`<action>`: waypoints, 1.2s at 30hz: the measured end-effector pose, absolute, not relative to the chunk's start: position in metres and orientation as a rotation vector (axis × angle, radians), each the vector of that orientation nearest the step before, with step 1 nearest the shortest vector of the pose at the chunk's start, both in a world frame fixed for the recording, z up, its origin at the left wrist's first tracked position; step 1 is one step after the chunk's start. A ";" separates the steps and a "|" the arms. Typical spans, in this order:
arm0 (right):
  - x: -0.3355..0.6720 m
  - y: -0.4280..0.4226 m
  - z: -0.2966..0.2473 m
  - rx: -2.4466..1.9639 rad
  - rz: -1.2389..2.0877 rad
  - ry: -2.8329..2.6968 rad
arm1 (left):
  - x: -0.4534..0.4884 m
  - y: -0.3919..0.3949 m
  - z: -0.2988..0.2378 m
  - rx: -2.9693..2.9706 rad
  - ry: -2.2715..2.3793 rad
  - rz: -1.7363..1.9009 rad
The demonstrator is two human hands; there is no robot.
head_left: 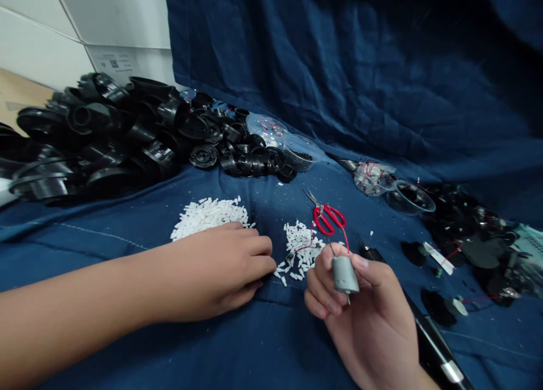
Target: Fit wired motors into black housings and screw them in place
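My right hand (360,299) grips a small silver-grey electric motor (345,274) between thumb and fingers, its thin shaft pointing down. Red wires rise from the motor's far end, and one runs towards a small dark part lying by the white pieces. My left hand (237,265) rests low over the blue cloth, fingers curled and close together. Its fingertips are hidden, so whatever they may hold does not show. Beside it lie a large heap of small white plastic pieces (212,215) and a smaller scatter of white pieces (300,243).
Red-handled scissors (324,217) lie beyond the motor. A black pen-shaped tool (436,345) lies beside my right forearm. Black plastic housings (106,135) are piled at left. Clear tubs (311,162) stand at the back. Black discs and wired parts (475,243) crowd the right.
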State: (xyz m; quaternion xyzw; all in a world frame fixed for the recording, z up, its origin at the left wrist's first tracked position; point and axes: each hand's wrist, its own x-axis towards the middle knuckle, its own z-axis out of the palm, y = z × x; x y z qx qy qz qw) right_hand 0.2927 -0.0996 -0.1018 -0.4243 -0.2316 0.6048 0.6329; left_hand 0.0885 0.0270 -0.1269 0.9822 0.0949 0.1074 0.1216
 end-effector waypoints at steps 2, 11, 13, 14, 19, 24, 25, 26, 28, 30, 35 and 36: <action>0.294 -0.100 -0.104 -1.005 1.407 -0.517 | 0.089 0.027 -0.127 2.864 0.280 0.321; 0.298 -0.106 -0.100 -0.872 1.545 -0.572 | 0.087 0.027 -0.129 2.897 0.259 0.305; 0.299 -0.108 -0.100 -0.865 1.596 -0.550 | 0.088 0.027 -0.129 2.900 0.256 0.311; 0.300 -0.108 -0.101 -0.864 1.625 -0.540 | 0.088 0.027 -0.129 2.900 0.256 0.323; 0.298 -0.108 -0.105 -0.926 1.688 -0.528 | 0.089 0.027 -0.129 2.895 0.256 0.357; 0.293 -0.103 -0.103 -1.020 1.586 -0.546 | 0.088 0.028 -0.129 2.902 0.239 0.335; 0.292 -0.102 -0.103 -1.036 1.558 -0.543 | 0.088 0.028 -0.130 2.904 0.239 0.329; 0.291 -0.101 -0.103 -1.051 1.535 -0.535 | 0.088 0.028 -0.130 2.905 0.237 0.325; 0.291 -0.100 -0.103 -1.086 1.499 -0.502 | 0.088 0.028 -0.130 2.911 0.235 0.316; 0.291 -0.099 -0.104 -1.121 1.466 -0.468 | 0.088 0.029 -0.130 2.914 0.229 0.308; 0.291 -0.097 -0.107 -1.171 1.398 -0.430 | 0.088 0.029 -0.131 2.906 0.229 0.322; 0.292 -0.097 -0.107 -1.175 1.393 -0.427 | 0.088 0.028 -0.131 2.901 0.230 0.321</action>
